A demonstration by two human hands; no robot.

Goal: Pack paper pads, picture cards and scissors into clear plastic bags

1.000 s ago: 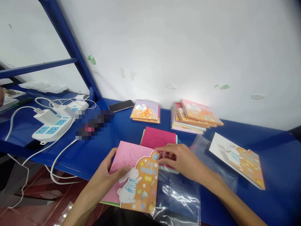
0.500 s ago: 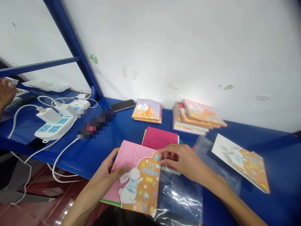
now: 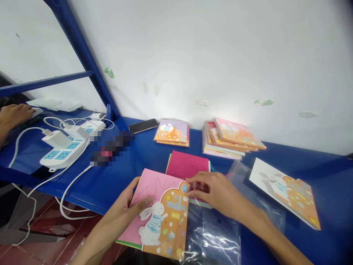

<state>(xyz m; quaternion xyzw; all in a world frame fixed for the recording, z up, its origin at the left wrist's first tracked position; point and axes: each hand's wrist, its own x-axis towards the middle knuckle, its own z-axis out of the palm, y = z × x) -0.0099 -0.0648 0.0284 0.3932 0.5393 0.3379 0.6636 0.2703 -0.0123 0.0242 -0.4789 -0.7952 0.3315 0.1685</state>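
My left hand (image 3: 131,202) grips the left edge of a paper pack (image 3: 158,209) with a pink sheet and an orange rabbit cover, thumb pressed on top. My right hand (image 3: 213,191) pinches the mouth of a clear plastic bag (image 3: 213,235) at the pack's upper right corner. The pack's right edge lies over the bag. A magenta sheet stack (image 3: 187,165) lies just behind both hands on the blue table (image 3: 116,176).
Further back lie a small rabbit pack (image 3: 172,132), a fanned pile of packs (image 3: 230,138) and a phone (image 3: 143,126). A single rabbit card (image 3: 286,189) lies at right. White power strips (image 3: 62,144) with cables sit at left, where another person's hand (image 3: 12,116) rests.
My hands and the pack have barely shifted. The other person's hand at far left has moved further into view onto the table.
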